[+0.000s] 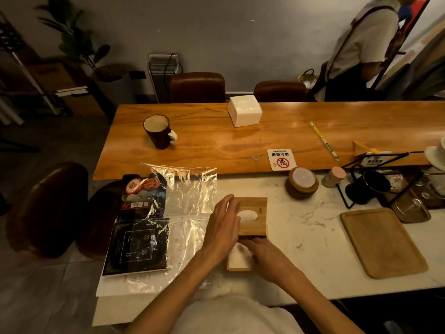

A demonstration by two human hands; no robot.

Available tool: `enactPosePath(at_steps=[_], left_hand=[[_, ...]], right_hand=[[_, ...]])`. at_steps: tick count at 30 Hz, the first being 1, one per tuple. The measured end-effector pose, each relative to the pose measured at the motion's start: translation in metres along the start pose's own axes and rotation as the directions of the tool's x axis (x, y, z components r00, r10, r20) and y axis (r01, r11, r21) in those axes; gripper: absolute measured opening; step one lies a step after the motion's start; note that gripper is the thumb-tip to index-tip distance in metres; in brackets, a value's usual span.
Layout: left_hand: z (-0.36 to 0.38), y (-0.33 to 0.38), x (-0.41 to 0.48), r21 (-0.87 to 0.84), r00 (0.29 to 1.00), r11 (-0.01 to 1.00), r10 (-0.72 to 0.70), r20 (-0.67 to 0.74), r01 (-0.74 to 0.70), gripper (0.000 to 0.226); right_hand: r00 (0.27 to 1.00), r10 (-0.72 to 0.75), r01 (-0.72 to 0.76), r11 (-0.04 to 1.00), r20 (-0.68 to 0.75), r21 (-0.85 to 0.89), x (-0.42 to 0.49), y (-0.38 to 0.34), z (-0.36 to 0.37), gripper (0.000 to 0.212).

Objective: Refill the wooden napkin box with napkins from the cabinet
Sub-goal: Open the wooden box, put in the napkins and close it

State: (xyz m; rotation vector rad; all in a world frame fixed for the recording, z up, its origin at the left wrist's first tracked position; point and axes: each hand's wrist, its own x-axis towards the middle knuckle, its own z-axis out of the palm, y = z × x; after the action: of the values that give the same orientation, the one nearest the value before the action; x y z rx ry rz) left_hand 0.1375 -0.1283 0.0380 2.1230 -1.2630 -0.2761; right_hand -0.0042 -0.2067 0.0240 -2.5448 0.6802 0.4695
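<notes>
The wooden napkin box (261, 232) lies on the white marble counter just in front of me. Its lid (254, 207), with an oval slot showing white, is slid away from me, leaving the near end uncovered. White napkins (238, 257) show in that near end. My left hand (222, 226) rests on the left side of the lid, fingers spread over its far left corner. My right hand (262, 255) presses down on the napkins at the box's near end. A second white napkin stack (244, 110) stands on the wooden table beyond.
Crumpled clear plastic wrap (192, 189) and dark booklets (138, 247) lie left of the box. A wooden tray (382, 242) sits to the right, stacked coasters (301, 183) behind it. A dark mug (159, 131) stands on the wooden table (216, 145). A person (361, 49) stands far right.
</notes>
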Motion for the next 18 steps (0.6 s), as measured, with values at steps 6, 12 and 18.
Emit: enactPosePath(at_steps=[6, 12, 18], left_hand=[[0.017, -0.010, -0.081, 0.072, 0.936, 0.954, -0.299, 0.187, 0.291, 0.025], [0.028, -0.001, -0.079, 0.128, 0.875, 0.957, -0.289, 0.388, 0.260, 0.034], [0.038, 0.002, -0.073, 0.283, 0.814, 0.911, -0.400, 0.421, 0.301, 0.044]], right_hand=[[0.959, 0.283, -0.283, 0.959, -0.031, -0.009, -0.030, 0.015, 0.011, 0.034], [0.951, 0.307, -0.308, 0.950, 0.026, 0.040, -0.024, 0.011, 0.016, 0.046], [0.925, 0.378, -0.378, 0.925, 0.032, 0.022, -0.017, 0.010, 0.023, 0.054]])
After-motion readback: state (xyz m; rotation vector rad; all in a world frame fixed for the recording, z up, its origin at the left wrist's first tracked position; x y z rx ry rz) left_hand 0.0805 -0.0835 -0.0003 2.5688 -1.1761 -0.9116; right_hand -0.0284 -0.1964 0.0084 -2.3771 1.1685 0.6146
